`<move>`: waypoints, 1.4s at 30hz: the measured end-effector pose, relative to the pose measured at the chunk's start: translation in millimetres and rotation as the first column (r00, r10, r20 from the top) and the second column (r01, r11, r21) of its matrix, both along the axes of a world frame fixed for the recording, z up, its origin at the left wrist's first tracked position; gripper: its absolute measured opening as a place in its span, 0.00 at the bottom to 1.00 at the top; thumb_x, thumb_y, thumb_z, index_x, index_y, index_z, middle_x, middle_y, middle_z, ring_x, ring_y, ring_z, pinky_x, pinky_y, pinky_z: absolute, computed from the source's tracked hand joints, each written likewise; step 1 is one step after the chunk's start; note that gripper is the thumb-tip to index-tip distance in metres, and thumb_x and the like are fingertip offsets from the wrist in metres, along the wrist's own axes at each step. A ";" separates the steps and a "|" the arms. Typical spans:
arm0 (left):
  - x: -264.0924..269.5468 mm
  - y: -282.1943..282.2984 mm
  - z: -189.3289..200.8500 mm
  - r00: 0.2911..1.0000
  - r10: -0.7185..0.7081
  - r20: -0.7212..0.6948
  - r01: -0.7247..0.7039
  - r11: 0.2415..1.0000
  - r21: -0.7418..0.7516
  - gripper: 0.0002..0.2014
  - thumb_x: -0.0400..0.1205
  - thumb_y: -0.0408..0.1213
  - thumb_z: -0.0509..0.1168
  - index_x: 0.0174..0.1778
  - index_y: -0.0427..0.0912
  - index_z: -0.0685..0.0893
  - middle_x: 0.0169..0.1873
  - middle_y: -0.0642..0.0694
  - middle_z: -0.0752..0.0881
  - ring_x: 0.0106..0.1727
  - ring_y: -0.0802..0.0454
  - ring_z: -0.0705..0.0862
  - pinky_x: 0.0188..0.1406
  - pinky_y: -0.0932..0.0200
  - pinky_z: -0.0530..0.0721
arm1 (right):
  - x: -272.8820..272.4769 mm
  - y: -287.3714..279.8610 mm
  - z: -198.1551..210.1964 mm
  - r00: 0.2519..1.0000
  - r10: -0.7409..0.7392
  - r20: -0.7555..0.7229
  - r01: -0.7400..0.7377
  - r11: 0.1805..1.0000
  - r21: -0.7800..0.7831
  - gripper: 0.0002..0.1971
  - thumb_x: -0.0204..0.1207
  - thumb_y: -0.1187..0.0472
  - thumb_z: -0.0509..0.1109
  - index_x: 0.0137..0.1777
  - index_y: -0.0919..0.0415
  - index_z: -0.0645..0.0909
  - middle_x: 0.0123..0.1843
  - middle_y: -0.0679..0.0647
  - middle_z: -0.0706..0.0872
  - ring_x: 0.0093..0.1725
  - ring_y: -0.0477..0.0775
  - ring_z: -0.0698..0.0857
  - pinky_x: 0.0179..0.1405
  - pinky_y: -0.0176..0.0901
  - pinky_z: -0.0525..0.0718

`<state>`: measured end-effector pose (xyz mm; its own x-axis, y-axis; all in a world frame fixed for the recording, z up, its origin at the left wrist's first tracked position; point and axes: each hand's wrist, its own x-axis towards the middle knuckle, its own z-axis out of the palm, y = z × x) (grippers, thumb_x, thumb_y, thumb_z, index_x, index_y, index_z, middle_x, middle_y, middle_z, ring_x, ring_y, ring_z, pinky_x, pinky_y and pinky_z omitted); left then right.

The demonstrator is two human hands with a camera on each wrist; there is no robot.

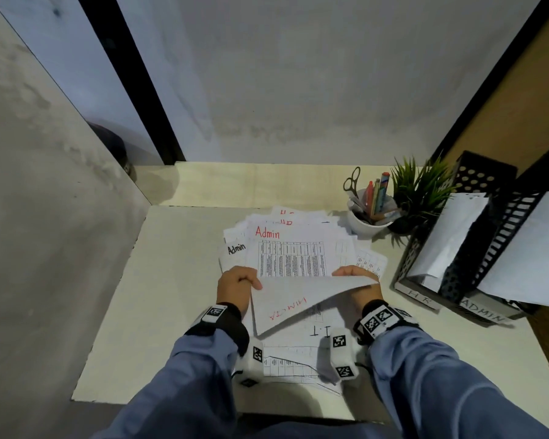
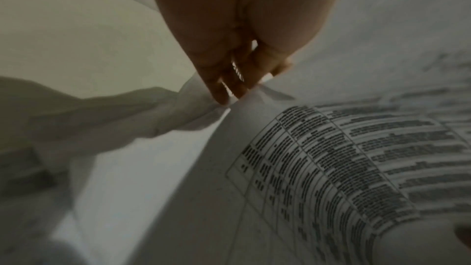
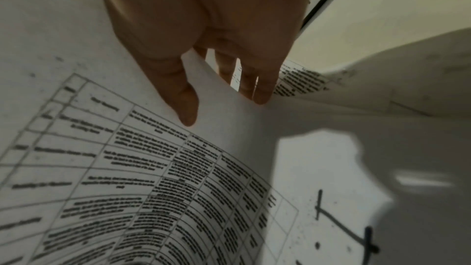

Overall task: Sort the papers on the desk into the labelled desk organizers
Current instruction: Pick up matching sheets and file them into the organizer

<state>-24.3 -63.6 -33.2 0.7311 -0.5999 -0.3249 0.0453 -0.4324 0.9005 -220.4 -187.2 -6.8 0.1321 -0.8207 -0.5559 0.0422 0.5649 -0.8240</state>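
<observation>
A loose pile of printed papers lies mid-desk, its top sheet headed "Admin" in red. Both hands hold one sheet curled back toward me over the pile's near edge, with red "ADMIN" showing reversed through its back. My left hand grips its left edge with curled fingers. My right hand pinches its right corner, thumb on one face and fingers on the other. The sheet's printed table faces down. Black mesh organizers labelled "HR" and "ADMIN" stand at the right, each holding paper.
A sheet marked "I.T" lies under my wrists near the front edge. A white cup with scissors and pens and a small green plant stand behind the organizers. A wall borders the desk on the left.
</observation>
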 end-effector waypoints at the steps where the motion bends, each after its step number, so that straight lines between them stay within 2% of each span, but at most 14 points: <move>1: 0.8 -2.5 2.2 0.999 0.042 0.004 -0.042 0.999 0.035 0.24 0.69 0.13 0.53 0.19 0.43 0.84 0.43 0.44 0.86 0.51 0.44 0.82 0.54 0.59 0.75 | -0.9 0.9 -0.2 1.000 0.008 0.010 -0.008 1.000 0.010 0.16 0.68 0.79 0.58 0.25 0.65 0.80 0.22 0.55 0.81 0.24 0.54 0.79 0.25 0.34 0.78; 3: 6.5 -8.4 1.3 0.993 0.111 0.026 -0.114 0.985 0.127 0.16 0.73 0.18 0.55 0.33 0.38 0.86 0.47 0.39 0.87 0.51 0.42 0.82 0.51 0.59 0.76 | -0.8 5.2 -4.9 0.998 -0.007 0.070 0.005 1.000 0.027 0.18 0.61 0.81 0.56 0.20 0.64 0.79 0.23 0.59 0.79 0.26 0.55 0.76 0.29 0.40 0.77; 6: 16.5 -18.4 -7.3 0.991 0.131 -0.026 -0.121 0.963 0.240 0.10 0.76 0.31 0.63 0.48 0.28 0.83 0.54 0.29 0.86 0.56 0.31 0.83 0.58 0.46 0.82 | -0.6 7.6 -15.9 0.988 -0.066 0.143 0.061 0.997 0.039 0.24 0.58 0.86 0.53 0.16 0.61 0.79 0.20 0.56 0.80 0.27 0.54 0.75 0.29 0.39 0.75; 9: 15.0 -24.7 -4.6 0.988 0.121 -0.096 -0.095 0.968 0.234 0.13 0.71 0.38 0.75 0.45 0.38 0.82 0.48 0.38 0.87 0.53 0.38 0.85 0.60 0.47 0.83 | -4.4 5.1 -13.5 0.990 -0.053 0.132 0.046 0.997 0.057 0.23 0.58 0.88 0.53 0.18 0.64 0.79 0.20 0.56 0.80 0.22 0.53 0.78 0.28 0.38 0.76; 14: 12.2 -17.6 7.4 0.978 -0.020 0.208 -0.022 0.981 0.195 0.06 0.68 0.34 0.77 0.37 0.42 0.87 0.31 0.47 0.87 0.38 0.45 0.86 0.41 0.55 0.84 | -5.9 5.2 -11.2 0.997 -0.023 0.078 0.021 1.000 0.023 0.25 0.60 0.90 0.52 0.17 0.64 0.78 0.17 0.53 0.79 0.18 0.48 0.78 0.19 0.31 0.76; 19: 11.9 -0.7 13.4 0.946 -0.084 0.312 0.040 0.989 0.144 0.10 0.78 0.29 0.66 0.51 0.38 0.90 0.43 0.41 0.90 0.43 0.45 0.84 0.40 0.66 0.74 | -16.4 -7.7 -17.8 0.928 0.247 -0.280 -0.250 0.968 0.024 0.12 0.66 0.76 0.74 0.37 0.57 0.85 0.37 0.52 0.86 0.40 0.52 0.83 0.40 0.37 0.81; 23: 5.4 7.4 14.3 0.979 0.044 0.200 -0.034 0.998 -0.055 0.12 0.76 0.20 0.63 0.38 0.37 0.90 0.51 0.48 0.87 0.52 0.53 0.84 0.44 0.83 0.74 | -17.7 -9.5 -17.3 0.923 0.235 -0.305 -0.245 0.970 0.005 0.12 0.67 0.75 0.74 0.37 0.55 0.84 0.38 0.51 0.85 0.45 0.54 0.83 0.49 0.43 0.81; 27: 4.8 3.4 7.2 0.987 0.132 -0.091 -0.146 0.976 -0.160 0.23 0.73 0.17 0.57 0.20 0.46 0.85 0.41 0.42 0.92 0.50 0.43 0.87 0.58 0.52 0.84 | -13.0 -4.3 -9.5 0.968 0.102 -0.229 -0.100 0.995 0.021 0.14 0.69 0.80 0.67 0.36 0.59 0.84 0.38 0.56 0.85 0.47 0.57 0.82 0.53 0.47 0.79; 31: -1.0 -2.1 10.7 0.967 0.091 -0.238 -0.136 0.974 -0.180 0.25 0.73 0.16 0.53 0.16 0.42 0.82 0.32 0.42 0.91 0.42 0.41 0.86 0.51 0.52 0.83 | -14.5 -2.9 -6.2 0.962 0.072 -0.264 -0.071 0.997 0.015 0.09 0.68 0.76 0.71 0.47 0.69 0.84 0.45 0.64 0.87 0.49 0.62 0.85 0.51 0.50 0.81; 33: -1.7 -5.8 8.9 0.961 0.082 -0.266 -0.127 0.979 -0.157 0.19 0.76 0.22 0.55 0.22 0.42 0.81 0.32 0.42 0.87 0.39 0.44 0.81 0.45 0.54 0.79 | -15.8 -0.6 -6.8 0.986 0.028 -0.166 -0.025 0.999 0.023 0.11 0.61 0.73 0.75 0.44 0.65 0.82 0.40 0.62 0.84 0.41 0.60 0.83 0.45 0.49 0.80; 35: -2.3 -8.2 10.5 0.955 0.027 -0.294 -0.068 0.989 -0.131 0.11 0.78 0.42 0.59 0.32 0.44 0.80 0.39 0.43 0.82 0.42 0.48 0.77 0.49 0.55 0.75 | -16.5 -1.2 -8.0 0.996 -0.019 -0.089 0.020 1.000 0.017 0.15 0.62 0.74 0.75 0.48 0.64 0.78 0.40 0.57 0.80 0.41 0.56 0.79 0.45 0.48 0.77; 37: -4.2 -9.8 11.5 0.910 0.006 -0.415 -0.059 0.992 -0.115 0.24 0.79 0.60 0.59 0.40 0.39 0.84 0.41 0.41 0.86 0.43 0.45 0.82 0.50 0.54 0.78 | -16.4 -1.9 -3.3 0.999 -0.002 -0.047 0.002 1.000 0.009 0.21 0.68 0.80 0.70 0.62 0.71 0.76 0.48 0.58 0.81 0.47 0.56 0.80 0.50 0.45 0.77; 39: -5.5 -15.7 14.0 0.893 0.042 -0.447 -0.086 0.993 -0.079 0.29 0.85 0.56 0.53 0.38 0.34 0.87 0.36 0.42 0.87 0.40 0.45 0.84 0.42 0.59 0.80 | -16.2 -3.8 0.3 0.998 0.051 -0.043 -0.050 0.998 0.028 0.14 0.68 0.85 0.65 0.52 0.75 0.80 0.48 0.64 0.84 0.41 0.57 0.82 0.43 0.41 0.79; 42: -6.4 -26.2 18.3 0.974 0.120 -0.191 -0.092 0.985 0.149 0.22 0.86 0.44 0.55 0.44 0.29 0.86 0.33 0.41 0.80 0.33 0.46 0.75 0.33 0.62 0.75 | -19.6 -5.9 -6.5 0.990 0.080 -0.113 -0.075 0.996 0.046 0.13 0.67 0.84 0.65 0.33 0.65 0.79 0.36 0.59 0.82 0.39 0.57 0.80 0.44 0.42 0.77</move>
<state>-30.6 -89.7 -14.9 0.7009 -0.4613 -0.5441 0.2694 -0.5351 0.8007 -240.0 -193.1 -13.4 0.1282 -0.7862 -0.6045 -0.0963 0.5968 -0.7966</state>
